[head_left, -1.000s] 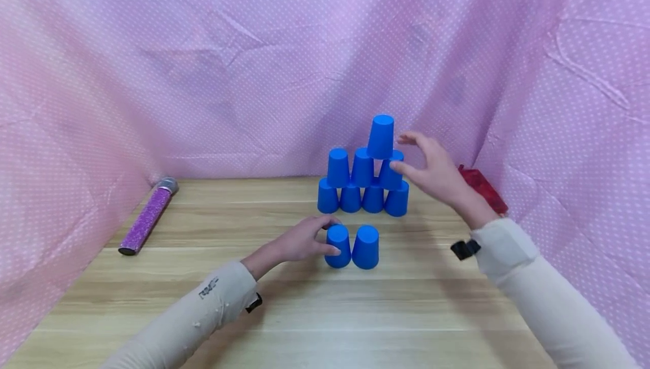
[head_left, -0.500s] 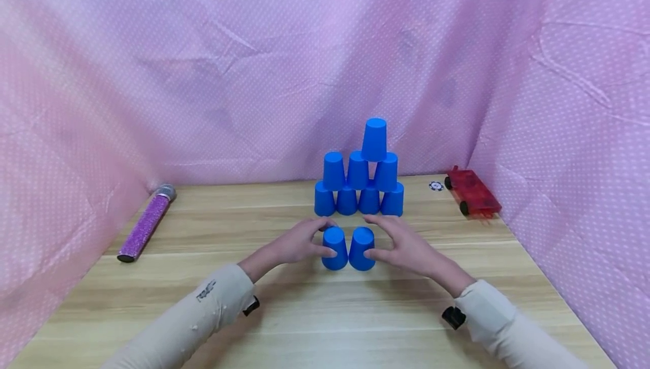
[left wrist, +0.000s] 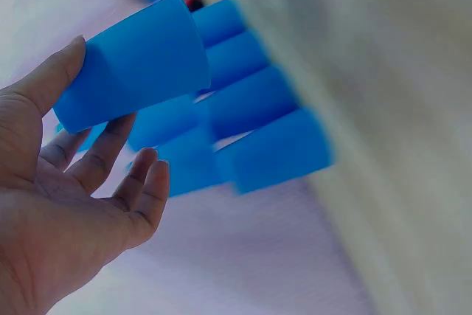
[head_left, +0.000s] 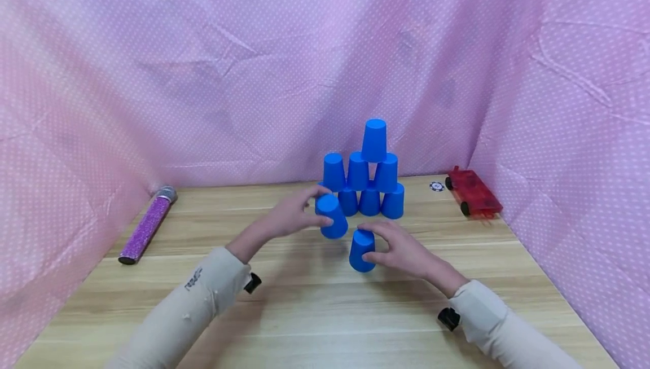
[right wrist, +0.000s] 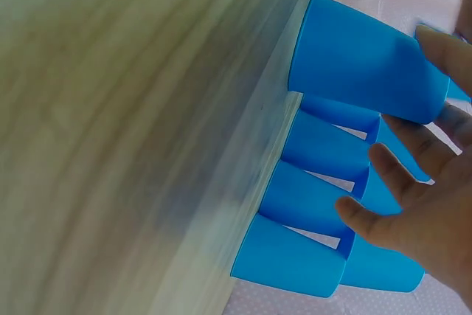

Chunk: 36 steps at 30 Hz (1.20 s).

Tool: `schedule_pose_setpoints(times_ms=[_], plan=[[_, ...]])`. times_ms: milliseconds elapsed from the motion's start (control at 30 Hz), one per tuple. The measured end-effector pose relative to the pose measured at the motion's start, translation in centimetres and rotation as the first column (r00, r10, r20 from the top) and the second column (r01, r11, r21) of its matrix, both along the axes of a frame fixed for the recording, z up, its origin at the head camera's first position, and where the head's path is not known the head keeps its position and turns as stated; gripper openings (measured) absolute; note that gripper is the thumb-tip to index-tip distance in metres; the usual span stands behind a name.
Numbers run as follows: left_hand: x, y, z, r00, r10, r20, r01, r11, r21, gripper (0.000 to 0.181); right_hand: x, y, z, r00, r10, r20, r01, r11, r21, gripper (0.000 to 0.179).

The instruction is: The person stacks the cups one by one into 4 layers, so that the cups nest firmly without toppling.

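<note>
My left hand (head_left: 290,214) pinches an upside-down blue plastic cup (head_left: 332,223) between thumb and fingers. That cup is raised off the table and tilted, overlapping the lower left of a cup pyramid in the head view. My right hand (head_left: 401,249) grips a second upside-down blue cup (head_left: 358,251), thumb on the near side, fingers behind; it stands upright on the table. Behind both hands rises the pyramid: several cups in the bottom row (head_left: 369,203), three in the middle row (head_left: 358,171), and a single top cup (head_left: 374,142) over the right-hand gap.
On the wooden table (head_left: 315,324), a purple glittery microphone (head_left: 147,225) lies at the left. At the back right are a red toy car (head_left: 472,193) and a poker chip (head_left: 437,187). Pink dotted cloth (head_left: 284,75) hangs around the back and sides.
My right hand has come down from beside the top cup to the right-hand front cup. My left hand has lifted the other front cup up and toward the pyramid, tilting it.
</note>
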<state>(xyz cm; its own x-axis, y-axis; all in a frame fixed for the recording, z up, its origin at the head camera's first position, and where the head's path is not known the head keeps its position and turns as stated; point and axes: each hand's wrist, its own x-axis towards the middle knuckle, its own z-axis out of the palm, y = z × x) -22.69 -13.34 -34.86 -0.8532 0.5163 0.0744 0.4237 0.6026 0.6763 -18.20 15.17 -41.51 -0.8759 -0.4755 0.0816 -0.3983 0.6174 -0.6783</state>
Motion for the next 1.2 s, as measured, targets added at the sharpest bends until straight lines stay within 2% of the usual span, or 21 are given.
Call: schedule_pose_setpoints(times_ms=[133, 267, 367, 433, 567, 700, 900, 1033, 1200], plan=[[-1.3, 0.3, 3.9, 0.998, 0.036, -0.053, -0.032, 0.997, 0.072, 0.06, -0.1, 0.0, 0.0, 1.0, -0.005, -0.017, 0.005, 1.0, 0.013, 0.063], [-3.0, 1.1, 7.4, 0.986, 0.1, -0.131, -0.083, 0.989, 0.126, 0.066, -0.3, -0.1, -0.1, 1.0, -0.014, -0.023, 0.015, 1.0, 0.021, 0.061], [-4.7, 2.0, 9.1, 0.971, 0.162, -0.178, -0.135, 0.979, 0.152, 0.07, -0.3, -0.1, -0.2, 1.0, -0.028, -0.014, 0.029, 0.999, 0.017, 0.061], [-6.1, 2.6, 9.7, 0.961, 0.197, -0.195, -0.165, 0.971, 0.171, 0.069, -0.3, -0.2, -0.3, 0.999, -0.03, -0.014, 0.03, 0.999, 0.01, 0.06], [-8.2, 3.8, 9.7, 0.953, 0.249, -0.175, -0.221, 0.962, 0.162, 0.067, -0.2, -0.4, -0.6, 1.0, -0.03, 0.0, 0.03, 1.0, -0.001, 0.059], [-9.3, 4.6, 9.2, 0.957, 0.252, -0.14, -0.232, 0.962, 0.145, 0.065, 0.0, -0.5, -0.9, 0.999, -0.03, 0.015, 0.03, 1.0, -0.002, 0.059], [-9.7, 5.1, 8.4, 0.96, 0.245, -0.135, -0.228, 0.965, 0.126, 0.064, 0.0, -0.5, -0.6, 1.0, -0.022, 0.0, 0.022, 1.0, -0.003, 0.058], [-9.6, 5.3, 8.2, 0.965, 0.23, -0.129, -0.213, 0.968, 0.133, 0.064, 0.0, -0.4, -0.3, 1.0, -0.019, 0.001, 0.019, 1.0, -0.002, 0.058], [-9.8, 5.8, 8.0, 0.963, 0.232, -0.137, -0.217, 0.969, 0.116, 0.063, -0.1, -0.3, -0.3, 1.0, -0.017, 0.0, 0.017, 1.0, -0.005, 0.058]])
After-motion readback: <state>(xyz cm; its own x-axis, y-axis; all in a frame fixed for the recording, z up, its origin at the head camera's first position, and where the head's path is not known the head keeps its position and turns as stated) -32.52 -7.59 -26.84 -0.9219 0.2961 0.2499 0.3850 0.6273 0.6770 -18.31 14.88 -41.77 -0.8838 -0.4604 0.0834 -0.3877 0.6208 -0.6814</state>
